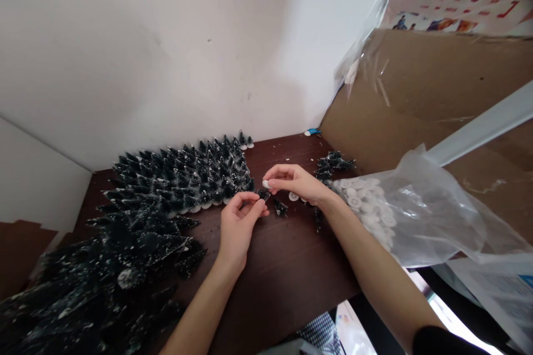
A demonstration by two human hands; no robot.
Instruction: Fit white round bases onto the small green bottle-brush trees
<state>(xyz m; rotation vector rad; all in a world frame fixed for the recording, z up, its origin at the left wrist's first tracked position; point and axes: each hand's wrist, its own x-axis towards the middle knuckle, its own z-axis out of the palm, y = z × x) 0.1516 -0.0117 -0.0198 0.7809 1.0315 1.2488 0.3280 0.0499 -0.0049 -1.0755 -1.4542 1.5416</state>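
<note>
My left hand [244, 219] pinches a small dark green miniature tree [263, 194] dusted with white. Close by, my right hand [293, 180] holds a small white round base [266, 183] between thumb and fingertips, near the tree's end. Whether base and tree touch is hard to make out. Another loose miniature tree [280, 208] lies on the table just right of my left hand. A loose white disc [293, 196] lies beneath my right hand. To the left, rows of standing miniature trees [187, 172] on white bases fill the back of the table.
A heap of larger trees [104, 266] lies at the left front. A clear plastic bag [416, 216] with many white bases [366, 199] lies at the right, before a cardboard box [437, 100]. More small trees [331, 163] lie beyond my right wrist on the brown table [287, 272].
</note>
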